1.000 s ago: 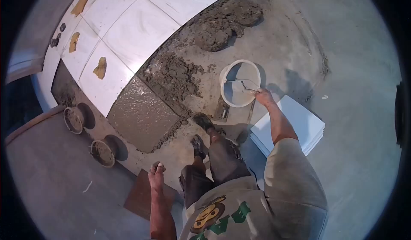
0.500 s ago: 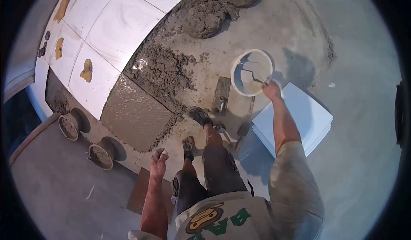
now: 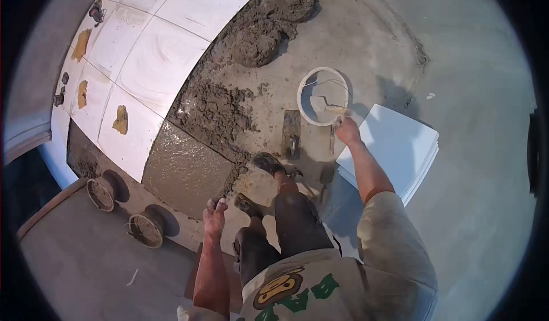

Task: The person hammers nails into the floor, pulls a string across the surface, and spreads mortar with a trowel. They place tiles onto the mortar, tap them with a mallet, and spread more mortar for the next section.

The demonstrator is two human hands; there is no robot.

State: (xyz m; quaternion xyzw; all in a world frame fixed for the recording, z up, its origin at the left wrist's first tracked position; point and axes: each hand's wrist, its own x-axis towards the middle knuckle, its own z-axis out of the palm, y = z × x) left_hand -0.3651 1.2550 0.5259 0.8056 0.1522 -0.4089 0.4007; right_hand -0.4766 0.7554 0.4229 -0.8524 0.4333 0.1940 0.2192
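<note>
My right hand (image 3: 346, 131) is closed around the handle of a trowel at the near rim of a white bucket (image 3: 299, 99). The bent metal neck and blade of the trowel (image 3: 321, 101) show over the bucket's opening. Lower left, my left hand (image 3: 214, 219) is held up with loosely curled fingers, a little apart, and nothing visible in it. It is near the edge of a smooth, wet mortar bed (image 3: 184, 169). White tiles (image 3: 171, 63) border this bed, and rough mortar (image 3: 214, 112) lies beyond it.
A stack of white tiles (image 3: 392, 149) lies right of my feet. A flat float (image 3: 291, 135) and a hammer-like tool (image 3: 326, 175) are on the floor. Two round containers (image 3: 101, 194) (image 3: 146, 229) stand at the left. A mortar heap (image 3: 263, 40) is farther off.
The view has shifted slightly. My right hand has moved a little toward me relative to the bucket, with the trowel still in its grip. My left foot has also shifted.
</note>
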